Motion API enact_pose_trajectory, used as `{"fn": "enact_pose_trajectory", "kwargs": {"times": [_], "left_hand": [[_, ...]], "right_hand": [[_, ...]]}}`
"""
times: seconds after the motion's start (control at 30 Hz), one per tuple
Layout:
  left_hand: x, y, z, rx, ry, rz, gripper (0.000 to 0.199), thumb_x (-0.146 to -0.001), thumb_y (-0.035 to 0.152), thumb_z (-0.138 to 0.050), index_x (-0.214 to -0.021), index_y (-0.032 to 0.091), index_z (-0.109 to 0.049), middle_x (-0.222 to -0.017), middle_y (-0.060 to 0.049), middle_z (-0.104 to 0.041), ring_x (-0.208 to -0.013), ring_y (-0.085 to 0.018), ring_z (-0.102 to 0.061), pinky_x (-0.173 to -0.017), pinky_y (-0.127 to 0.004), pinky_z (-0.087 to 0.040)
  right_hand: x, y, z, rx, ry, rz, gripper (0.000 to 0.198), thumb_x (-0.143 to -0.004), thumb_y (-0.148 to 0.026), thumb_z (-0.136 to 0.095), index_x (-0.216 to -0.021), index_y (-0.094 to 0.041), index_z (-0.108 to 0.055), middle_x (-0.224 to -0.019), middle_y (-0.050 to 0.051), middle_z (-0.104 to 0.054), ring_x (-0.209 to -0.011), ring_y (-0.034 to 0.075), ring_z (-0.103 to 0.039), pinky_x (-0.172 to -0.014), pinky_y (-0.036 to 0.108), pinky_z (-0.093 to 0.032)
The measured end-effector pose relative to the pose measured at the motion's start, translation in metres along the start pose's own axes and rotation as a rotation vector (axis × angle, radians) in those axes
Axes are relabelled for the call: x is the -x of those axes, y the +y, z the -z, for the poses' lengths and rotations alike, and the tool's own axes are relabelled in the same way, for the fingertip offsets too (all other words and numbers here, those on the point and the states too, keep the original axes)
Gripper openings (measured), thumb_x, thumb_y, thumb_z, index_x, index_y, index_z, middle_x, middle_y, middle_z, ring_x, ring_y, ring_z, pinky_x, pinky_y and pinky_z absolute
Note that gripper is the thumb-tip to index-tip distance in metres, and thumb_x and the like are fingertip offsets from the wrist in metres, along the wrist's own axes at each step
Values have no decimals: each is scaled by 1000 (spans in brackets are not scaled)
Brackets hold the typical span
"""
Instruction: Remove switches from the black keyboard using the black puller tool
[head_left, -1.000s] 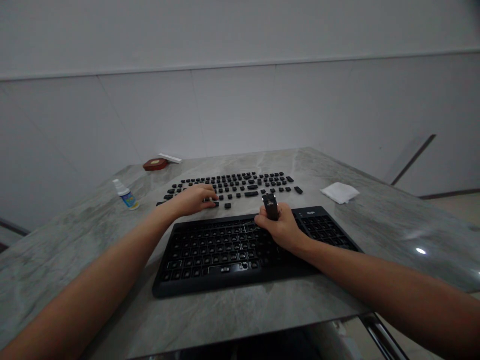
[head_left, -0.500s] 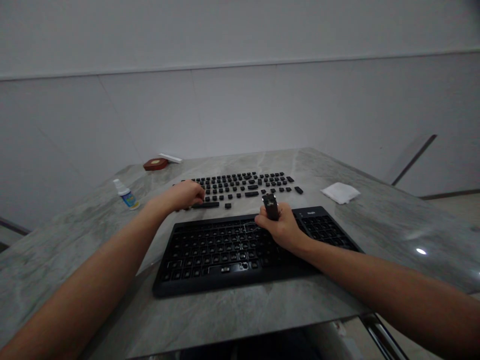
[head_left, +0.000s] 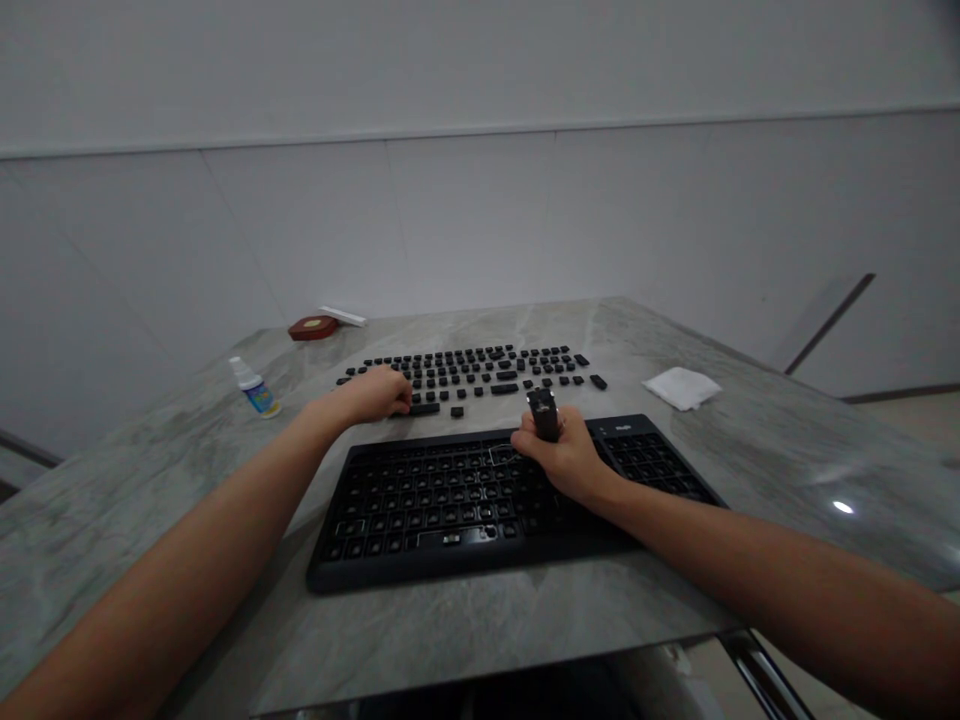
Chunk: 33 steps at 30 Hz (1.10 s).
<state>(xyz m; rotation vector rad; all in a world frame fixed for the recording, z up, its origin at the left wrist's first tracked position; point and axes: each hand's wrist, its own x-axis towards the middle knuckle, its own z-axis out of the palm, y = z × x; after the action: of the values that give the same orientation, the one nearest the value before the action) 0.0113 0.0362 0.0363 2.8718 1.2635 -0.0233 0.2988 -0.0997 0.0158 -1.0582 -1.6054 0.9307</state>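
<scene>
Taking its middle as the clock's centre, the long black rectangular plastic keyboard (head_left: 450, 490), its key sockets exposed, is lying on the grey marbled tabletop (head_left: 450, 640). The right hand (head_left: 559, 452) is sitting over it at 1 o'clock, its fingers closing around a short black tool with shiny metal points (head_left: 544, 413) that is pointing upward. At 11 o'clock the left hand (head_left: 375, 393) is bending its fingers over a long black bar-shaped keycap (head_left: 425, 409); I cannot tell whether they are gripping or only touching it. Rows of small loose black plastic keycaps (head_left: 470, 378) are spreading around 12 o'clock.

The left wrist and forearm are passing low near the rows, so a careless sweep could be scattering keycaps and muddling their order. The tool is standing above bare sockets, so a slipping grip could be dropping metal onto them. The white spray bottle with a blue label (head_left: 256, 388), at 10 o'clock, is standing clear.
</scene>
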Motion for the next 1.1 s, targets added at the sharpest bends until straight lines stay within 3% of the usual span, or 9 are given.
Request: {"fn": "enact_pose_trajectory", "kwargs": {"times": [0.17,0.37,0.53,0.77,1.1], "left_hand": [[1,4,3,6,42,-48,12,-74,13,-66,-68,21,-72,-67,-2,-69,-62,-16,-60,-67,-27,-45],[-4,42,4,36,199,-156,15,-88,22,-62,-98,18,-72,-101,-7,-70,-95,-21,-61,-91,-34,-45],[-13,63,-11,48,243,-183,24,-88,21,-66,-111,14,-68,-104,-10,-69,-99,-24,-57,-92,-39,-45],[-16,63,-26,87,255,-143,29,-88,16,-63,-118,15,-64,-104,-7,-71,-99,-22,-58,-92,-36,-46],[-17,62,-25,80,236,-102,31,-87,15,-63,-118,12,-65,-107,-10,-71,-100,-25,-59,-93,-38,-45]], "right_hand": [[0,2,0,0,12,-8,37,-65,-37,-54,-46,-22,-26,-48,-6,-21,-47,6,-20,-47,26,-16],[0,2,-1,15,26,-6,37,-64,-39,-54,-45,-23,-26,-48,-6,-21,-47,6,-21,-47,26,-16],[-1,0,-1,6,15,23,38,-65,-38,-54,-45,-23,-26,-48,-6,-21,-47,6,-20,-46,25,-16],[-1,1,-1,3,14,22,36,-66,-37,-54,-46,-22,-27,-48,-6,-22,-46,6,-21,-45,25,-16],[-1,0,-1,12,9,33,38,-66,-37,-54,-45,-22,-26,-48,-6,-21,-46,6,-21,-45,25,-17]]}}
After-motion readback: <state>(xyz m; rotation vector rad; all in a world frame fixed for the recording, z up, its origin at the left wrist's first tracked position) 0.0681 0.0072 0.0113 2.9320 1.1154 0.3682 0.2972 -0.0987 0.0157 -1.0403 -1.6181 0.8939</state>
